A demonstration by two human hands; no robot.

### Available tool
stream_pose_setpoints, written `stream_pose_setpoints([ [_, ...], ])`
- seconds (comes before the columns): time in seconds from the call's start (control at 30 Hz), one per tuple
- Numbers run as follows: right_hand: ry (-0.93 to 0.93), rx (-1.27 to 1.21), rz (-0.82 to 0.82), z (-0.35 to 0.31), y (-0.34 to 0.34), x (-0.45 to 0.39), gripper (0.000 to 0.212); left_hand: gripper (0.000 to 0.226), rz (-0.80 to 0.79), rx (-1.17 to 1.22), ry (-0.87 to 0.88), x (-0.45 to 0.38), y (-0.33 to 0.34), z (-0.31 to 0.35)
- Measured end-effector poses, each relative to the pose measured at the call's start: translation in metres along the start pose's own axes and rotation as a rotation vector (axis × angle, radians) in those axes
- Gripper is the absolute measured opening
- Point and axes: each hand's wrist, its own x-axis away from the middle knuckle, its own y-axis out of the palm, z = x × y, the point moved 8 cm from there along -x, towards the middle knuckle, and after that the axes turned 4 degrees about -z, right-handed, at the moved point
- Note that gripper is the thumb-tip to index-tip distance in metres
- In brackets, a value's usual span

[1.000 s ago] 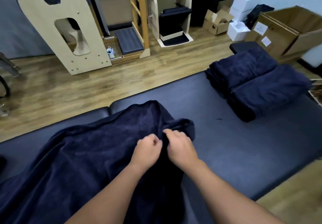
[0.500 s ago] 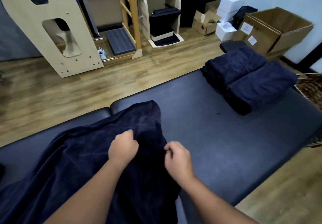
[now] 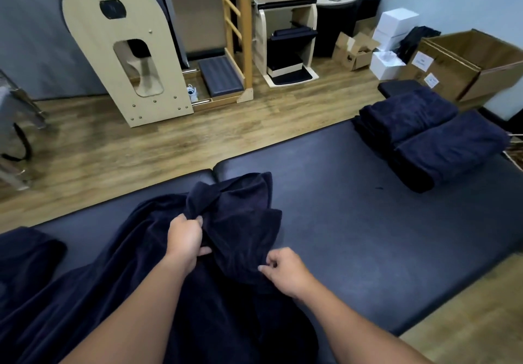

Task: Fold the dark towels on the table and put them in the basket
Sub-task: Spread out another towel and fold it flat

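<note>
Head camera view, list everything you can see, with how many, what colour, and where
Unfolded towel: one, dark navy, near table edge, bunched.
Folded towels: two, dark navy, side by side at the table's far right.
Table: one, dark padded top.
Basket: wicker, only a sliver at the right edge.
Cardboard boxes: brown, on the floor by the far right wall.
White boxes: stacked beside them.
Wooden arched unit: one, pale, on the floor beyond the table.
Left hand: grips the unfolded towel.
Right hand: pinches its edge.

Bare forearms, no sleeves/rings on left hand (image 3: 185,237), right hand (image 3: 285,271).
</note>
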Motion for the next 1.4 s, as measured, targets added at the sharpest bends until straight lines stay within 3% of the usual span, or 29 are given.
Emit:
stream_pose_setpoints([
  [0.17,0.238,-0.318,0.422,0.033,-0.055,0.037,0.036,0.023,-0.026,0.060,0.089,0.008,0.011,0.025],
  [0.43,0.484,-0.190,1.071,0.099,-0.192,0.146,0.028,0.007,-0.340,-0.112,0.232,0.030,0.139,0.065],
  [0.53,0.350,-0.129,1.308,0.102,-0.231,0.182,0.030,0.014,-0.361,-0.073,0.290,0.044,0.186,0.089],
  [0.6,0.170,-0.005,1.251,0.093,-0.236,0.185,0.031,0.018,-0.404,-0.131,0.328,0.051,0.213,0.097],
  [0.67,0.126,0.010,0.998,0.103,-0.221,0.165,0.033,0.028,-0.438,-0.329,0.398,0.055,0.233,0.095],
  [0.73,0.256,-0.038,0.806,0.143,-0.202,0.144,0.027,0.033,-0.467,-0.561,0.428,0.057,0.247,0.082],
  [0.8,0.456,-0.104,0.757,0.186,-0.189,0.139,0.005,0.034,-0.476,-0.717,0.429,0.050,0.254,0.066],
  [0.9,0.660,-0.223,0.740,0.225,-0.176,0.138,0.035,0.032,-0.455,-0.815,0.398,0.035,0.257,0.047],
  [1.03,0.720,-0.328,0.731,0.247,-0.178,0.126,0.064,0.026,-0.421,-0.873,0.407,0.032,0.271,0.037],
  [1.07,0.736,-0.315,0.710,0.251,-0.180,0.119,0.069,0.038,-0.407,-0.886,0.416,0.032,0.276,0.035],
  [1.13,0.726,-0.215,0.642,0.254,-0.184,0.104,0.068,0.089,-0.409,-0.897,0.421,0.028,0.286,0.029],
  [1.17,0.701,-0.147,0.608,0.251,-0.187,0.097,0.056,0.109,-0.434,-0.928,0.405,0.023,0.291,0.022],
  [1.2,0.674,-0.080,0.574,0.250,-0.190,0.091,0.039,0.115,-0.477,-0.988,0.386,0.017,0.299,0.013],
  [1.23,0.645,-0.030,0.551,0.251,-0.195,0.086,0.028,0.107,-0.509,-1.079,0.363,0.012,0.304,0.005],
  [1.33,0.620,0.033,0.562,0.260,-0.222,0.085,0.028,0.033,-0.397,-1.308,0.443,-0.001,0.313,0.011],
  [1.4,0.620,0.020,0.658,0.273,-0.254,0.093,0.029,0.014,-0.295,-1.265,0.551,-0.008,0.324,0.036],
])
